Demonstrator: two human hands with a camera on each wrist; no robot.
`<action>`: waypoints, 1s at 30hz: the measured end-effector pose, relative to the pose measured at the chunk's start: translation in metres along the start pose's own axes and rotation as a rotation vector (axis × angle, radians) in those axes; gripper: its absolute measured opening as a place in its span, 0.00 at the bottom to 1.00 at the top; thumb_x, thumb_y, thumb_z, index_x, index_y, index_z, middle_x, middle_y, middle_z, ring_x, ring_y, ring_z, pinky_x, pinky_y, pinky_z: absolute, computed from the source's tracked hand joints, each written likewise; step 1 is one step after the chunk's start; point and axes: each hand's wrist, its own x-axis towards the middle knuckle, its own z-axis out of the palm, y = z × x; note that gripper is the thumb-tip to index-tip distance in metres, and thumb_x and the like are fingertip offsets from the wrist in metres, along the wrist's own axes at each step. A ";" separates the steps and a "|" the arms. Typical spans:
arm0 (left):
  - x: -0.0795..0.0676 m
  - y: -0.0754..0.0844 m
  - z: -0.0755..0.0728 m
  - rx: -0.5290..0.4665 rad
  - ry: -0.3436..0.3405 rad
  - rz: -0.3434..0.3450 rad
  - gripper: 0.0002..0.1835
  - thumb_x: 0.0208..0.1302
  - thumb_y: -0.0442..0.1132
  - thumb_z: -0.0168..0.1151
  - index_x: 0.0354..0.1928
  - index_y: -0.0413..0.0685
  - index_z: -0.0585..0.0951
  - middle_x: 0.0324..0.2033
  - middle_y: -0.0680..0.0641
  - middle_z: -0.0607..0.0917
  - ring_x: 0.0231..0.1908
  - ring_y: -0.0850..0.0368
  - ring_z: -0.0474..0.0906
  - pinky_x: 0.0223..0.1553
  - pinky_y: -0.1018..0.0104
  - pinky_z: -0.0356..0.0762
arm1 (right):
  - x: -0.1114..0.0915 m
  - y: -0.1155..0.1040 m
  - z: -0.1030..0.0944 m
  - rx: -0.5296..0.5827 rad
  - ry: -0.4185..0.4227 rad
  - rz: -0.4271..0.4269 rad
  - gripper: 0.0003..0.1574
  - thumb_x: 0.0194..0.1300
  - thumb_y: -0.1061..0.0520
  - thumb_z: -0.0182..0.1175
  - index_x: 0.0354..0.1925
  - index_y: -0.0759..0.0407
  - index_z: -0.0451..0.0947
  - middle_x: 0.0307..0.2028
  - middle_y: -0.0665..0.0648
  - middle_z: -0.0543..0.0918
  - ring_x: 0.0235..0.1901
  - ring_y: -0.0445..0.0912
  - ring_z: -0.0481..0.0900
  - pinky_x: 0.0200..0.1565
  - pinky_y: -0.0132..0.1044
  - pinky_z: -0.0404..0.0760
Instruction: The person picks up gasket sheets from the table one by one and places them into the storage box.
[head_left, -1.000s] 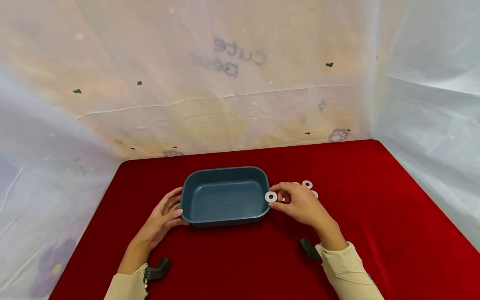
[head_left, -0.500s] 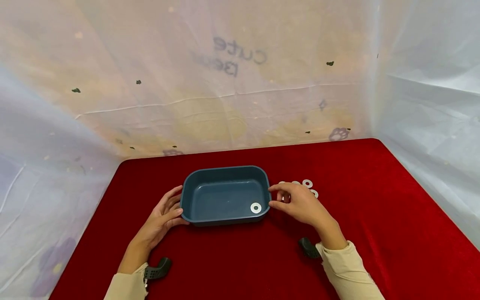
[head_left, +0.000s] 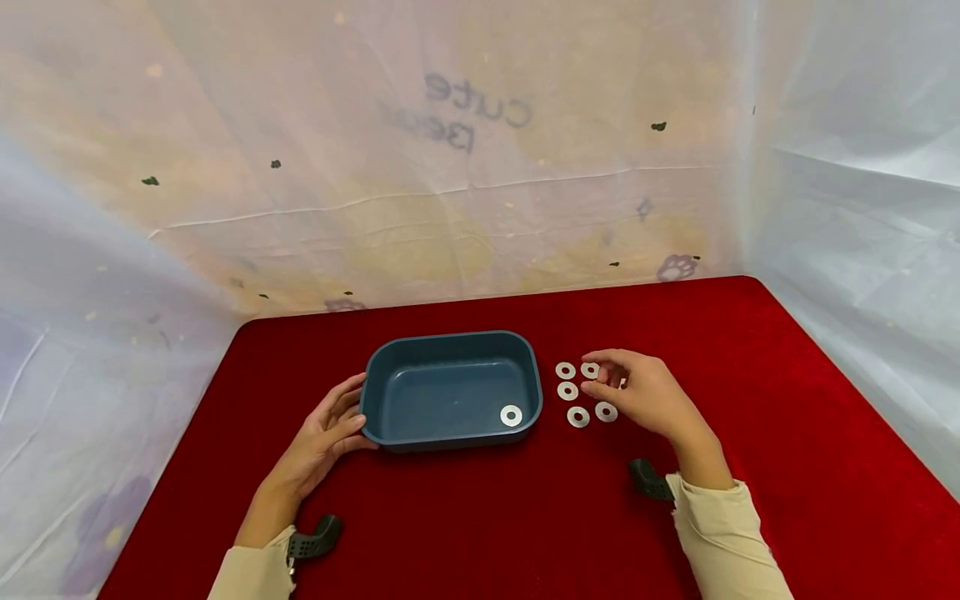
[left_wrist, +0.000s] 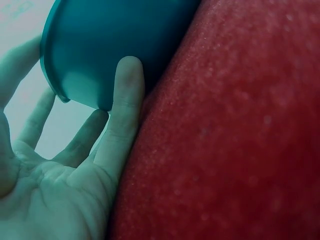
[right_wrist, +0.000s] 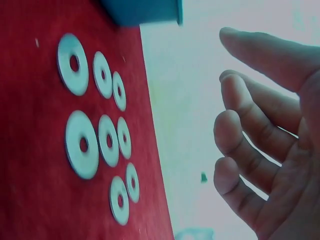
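A dark blue rectangular box (head_left: 450, 400) stands on red cloth, with one flat silver washer (head_left: 512, 416) lying inside near its front right corner. My left hand (head_left: 324, 437) rests against the box's left end. In the left wrist view the fairly straight, spread fingers (left_wrist: 129, 87) touch the outer wall. Right of the box, my right hand (head_left: 641, 392) hovers over several loose washers (head_left: 578, 417), holding nothing. Its fingers are loosely bent, with thumb and forefinger apart. The right wrist view shows these washers (right_wrist: 82, 145) flat on the cloth in loose rows, apart from the hand.
Red cloth (head_left: 480, 525) covers the table under everything. A pale patterned sheet (head_left: 450, 208) hangs behind the table's back edge, and whitish sheets (head_left: 862, 208) close off the sides. Dark bands with projecting pieces (head_left: 651, 480) sit at both wrists.
The washer pinched in my right hand was let go and dropped into the box. That hand then moved right, away from the box's rim, over the loose washers. My left hand stayed put.
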 end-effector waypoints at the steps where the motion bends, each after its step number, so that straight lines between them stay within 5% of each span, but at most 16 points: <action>1: 0.000 0.000 0.000 0.002 0.000 0.000 0.33 0.77 0.30 0.46 0.79 0.52 0.51 0.71 0.49 0.64 0.60 0.58 0.75 0.49 0.59 0.85 | -0.001 0.003 -0.003 -0.007 0.006 0.003 0.23 0.62 0.53 0.70 0.55 0.56 0.81 0.30 0.50 0.79 0.31 0.44 0.75 0.29 0.31 0.75; 12: -0.001 -0.001 -0.001 0.003 0.006 0.000 0.34 0.76 0.29 0.46 0.79 0.52 0.51 0.71 0.46 0.62 0.60 0.58 0.76 0.48 0.59 0.85 | -0.005 0.031 -0.017 -0.052 0.061 0.048 0.22 0.64 0.50 0.69 0.54 0.57 0.82 0.31 0.51 0.80 0.29 0.43 0.75 0.31 0.31 0.74; 30: 0.001 0.000 0.000 0.015 0.035 -0.030 0.34 0.76 0.31 0.48 0.78 0.54 0.52 0.71 0.46 0.62 0.59 0.58 0.76 0.48 0.59 0.85 | -0.006 0.065 -0.007 -0.099 0.036 0.162 0.21 0.63 0.50 0.69 0.51 0.58 0.83 0.34 0.53 0.81 0.32 0.44 0.74 0.36 0.36 0.72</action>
